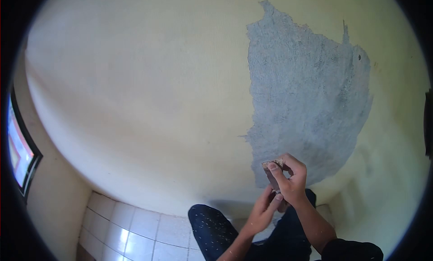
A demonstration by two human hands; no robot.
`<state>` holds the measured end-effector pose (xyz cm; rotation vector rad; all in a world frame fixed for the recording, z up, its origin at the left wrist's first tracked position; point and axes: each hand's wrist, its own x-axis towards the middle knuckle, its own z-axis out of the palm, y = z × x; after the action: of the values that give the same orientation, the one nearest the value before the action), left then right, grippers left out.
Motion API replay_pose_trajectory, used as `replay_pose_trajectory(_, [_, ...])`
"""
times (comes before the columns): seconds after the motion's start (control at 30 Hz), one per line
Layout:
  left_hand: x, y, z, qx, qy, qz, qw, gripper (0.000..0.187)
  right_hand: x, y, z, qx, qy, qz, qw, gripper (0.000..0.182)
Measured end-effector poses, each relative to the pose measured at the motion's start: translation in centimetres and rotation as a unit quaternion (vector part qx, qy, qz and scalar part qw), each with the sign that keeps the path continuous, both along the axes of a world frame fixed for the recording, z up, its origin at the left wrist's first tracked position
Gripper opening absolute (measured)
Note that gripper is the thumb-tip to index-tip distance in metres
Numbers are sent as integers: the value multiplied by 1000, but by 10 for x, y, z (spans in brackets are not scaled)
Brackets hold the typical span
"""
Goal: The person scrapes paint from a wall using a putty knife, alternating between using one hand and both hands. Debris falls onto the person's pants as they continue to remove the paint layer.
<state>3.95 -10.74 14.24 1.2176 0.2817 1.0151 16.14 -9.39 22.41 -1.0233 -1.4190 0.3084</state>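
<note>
In front of the wall, my right hand is closed around the upper part of a small flat brown scraper, its thumb pressed on the face. Pale crusted bits cling to the scraper's top end. Just below, my left hand is closed at the scraper's lower end, which the fingers mostly hide. Behind both hands is a large bare grey patch with ragged edges on the cream-painted wall.
My bent knees in dark trousers, speckled with pale flakes, are close to the wall's foot. White floor tiles lie to the left. A dark-framed window or opening is at the far left. Another wall stands at right.
</note>
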Motion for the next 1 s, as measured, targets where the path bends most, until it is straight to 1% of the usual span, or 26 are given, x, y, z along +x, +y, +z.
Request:
replay_pose_trajectory(0.07, [-8, -1, 4, -19, 60, 34, 997, 27, -4, 7, -8, -52, 98, 55, 992, 19])
replay_pose_trajectory(0.1, [-9, -2, 9, -30, 86, 50, 995, 25, -6, 12, -8, -55, 118, 71, 989, 19])
replay_pose_trajectory(0.13, [-1, -5, 16, -54, 17, 103, 993, 24, -8, 15, -6, -59, 137, 86, 985, 20])
replay_pose_trajectory(0.23, [-13, -2, 35, -53, 42, 117, 991, 22, -9, 20, 0, -83, 181, 111, 974, 23])
replay_pose_trajectory(0.27, [-13, 1, 38, -34, 39, 126, 991, 26, -10, 23, 4, -91, 192, 118, 970, 24])
replay_pose_trajectory(0.37, [-13, 3, 55, -63, 33, 162, 984, 34, -19, 31, 4, -114, 246, 182, 945, 28])
replay_pose_trajectory(0.47, [-9, 11, 72, -12, 63, 234, 970, 38, -33, 37, 20, -128, 239, 258, 927, 30])
replay_pose_trajectory(0.57, [-8, 22, 95, -1, 80, 255, 964, 39, -35, 43, 43, -151, 251, 307, 906, 30])
replay_pose_trajectory(0.63, [-4, 30, 110, 8, 78, 255, 964, 38, -33, 48, 58, -140, 243, 273, 920, 34])
replay_pose_trajectory(0.73, [7, 45, 118, 14, 72, 247, 966, 39, -25, 58, 69, -118, 235, 236, 935, 40])
replay_pose_trajectory(0.87, [22, 54, 123, -16, 46, 234, 971, 42, -16, 62, 74, -102, 211, 184, 954, 41])
replay_pose_trajectory(1.0, [34, 63, 137, -33, 23, 224, 974, 44, -7, 64, 98, -106, 191, 165, 962, 40])
